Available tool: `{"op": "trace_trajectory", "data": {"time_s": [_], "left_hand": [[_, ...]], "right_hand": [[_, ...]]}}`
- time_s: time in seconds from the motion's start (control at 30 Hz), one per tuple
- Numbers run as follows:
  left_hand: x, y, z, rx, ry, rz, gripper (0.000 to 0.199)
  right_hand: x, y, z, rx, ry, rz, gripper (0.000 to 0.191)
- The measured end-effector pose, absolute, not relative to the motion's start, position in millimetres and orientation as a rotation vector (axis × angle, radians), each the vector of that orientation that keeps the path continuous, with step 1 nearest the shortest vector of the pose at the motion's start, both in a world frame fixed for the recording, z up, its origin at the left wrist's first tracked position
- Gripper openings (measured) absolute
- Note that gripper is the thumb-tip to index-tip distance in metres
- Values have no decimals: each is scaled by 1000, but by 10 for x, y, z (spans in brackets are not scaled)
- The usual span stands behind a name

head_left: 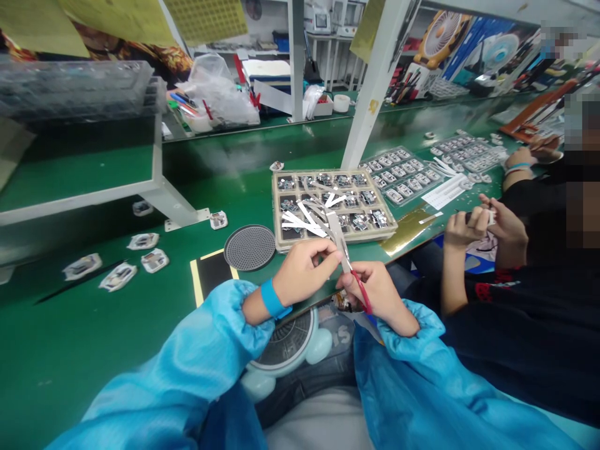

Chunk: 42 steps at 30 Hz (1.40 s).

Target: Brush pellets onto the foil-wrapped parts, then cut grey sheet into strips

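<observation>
My right hand [375, 284] grips red-handled scissors [362, 291], their blades pointing up and away from me. My left hand [304, 270] is closed in a pinch on a pale strip [335, 226] close beside the blades. Whether the blades touch the strip I cannot tell. Just beyond both hands lies a beige compartment tray [335, 239], whose cells hold small electronic parts on dark pads. Several loose white strips [307, 215] are scattered over the tray. Left of it sit a round grey perforated disc [250, 247] and a black sheet with yellow edges [214, 275].
White-cased parts [154, 260] lie on the green bench at left, near a metal shelf leg [180, 206]. Clear trays of white parts [396, 175] and a gold sheet [407, 232] are at right. A co-worker's hands [487, 228] are close on my right. A fan [285, 340] rests at my lap.
</observation>
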<state>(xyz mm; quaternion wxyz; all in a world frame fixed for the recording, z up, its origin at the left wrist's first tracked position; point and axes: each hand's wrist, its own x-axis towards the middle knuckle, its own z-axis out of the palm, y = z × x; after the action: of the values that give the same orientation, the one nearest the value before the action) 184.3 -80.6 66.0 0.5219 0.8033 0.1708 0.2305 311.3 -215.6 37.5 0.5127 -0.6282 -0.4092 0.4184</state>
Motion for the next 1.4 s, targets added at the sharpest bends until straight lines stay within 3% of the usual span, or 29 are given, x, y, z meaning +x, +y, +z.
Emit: {"op": "trace_trajectory", "data": {"time_s": [1.4], "left_hand": [[1831, -706, 694, 1936, 422, 446, 31]], "right_hand": [[3137, -2147, 339, -1485, -1024, 1058, 66]]}}
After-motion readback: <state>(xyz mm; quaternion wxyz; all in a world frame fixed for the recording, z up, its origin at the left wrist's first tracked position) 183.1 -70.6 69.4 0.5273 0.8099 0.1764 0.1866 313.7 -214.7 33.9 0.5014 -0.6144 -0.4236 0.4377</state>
